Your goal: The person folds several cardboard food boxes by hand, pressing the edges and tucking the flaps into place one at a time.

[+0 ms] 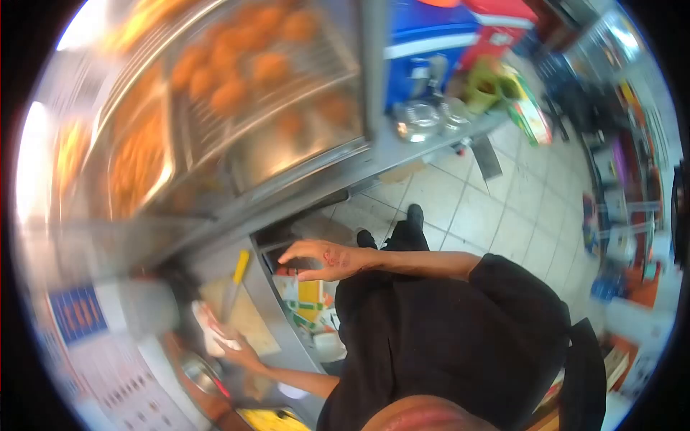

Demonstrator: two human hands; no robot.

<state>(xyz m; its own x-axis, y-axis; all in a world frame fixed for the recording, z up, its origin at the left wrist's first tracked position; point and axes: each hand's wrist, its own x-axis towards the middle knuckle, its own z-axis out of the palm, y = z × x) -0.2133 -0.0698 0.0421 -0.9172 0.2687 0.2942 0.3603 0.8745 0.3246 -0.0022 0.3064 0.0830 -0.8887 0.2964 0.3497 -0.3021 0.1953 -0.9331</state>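
My left hand [233, 350] is closed around a white paper-wrapped item [208, 327] with some red showing; its exact kind is blurred. It is held over the left edge of a light cutting board [255, 327] on the metal counter. A knife with a yellow handle [241, 266] lies there, its blade across the board. My right hand [327, 260] is open and holds nothing, with fingers curved and thumb apart. It hangs past the counter edge, above a lower space with a yellow and green packet [309, 300].
Another person's forearm [180, 352] reaches in at lower left, beside a metal bowl [201, 373]. A display case holds round fried pieces [230, 65] on racks and a tray of fries [140, 158]. Glass jars [418, 121] and a blue box [424, 57] stand farther along.
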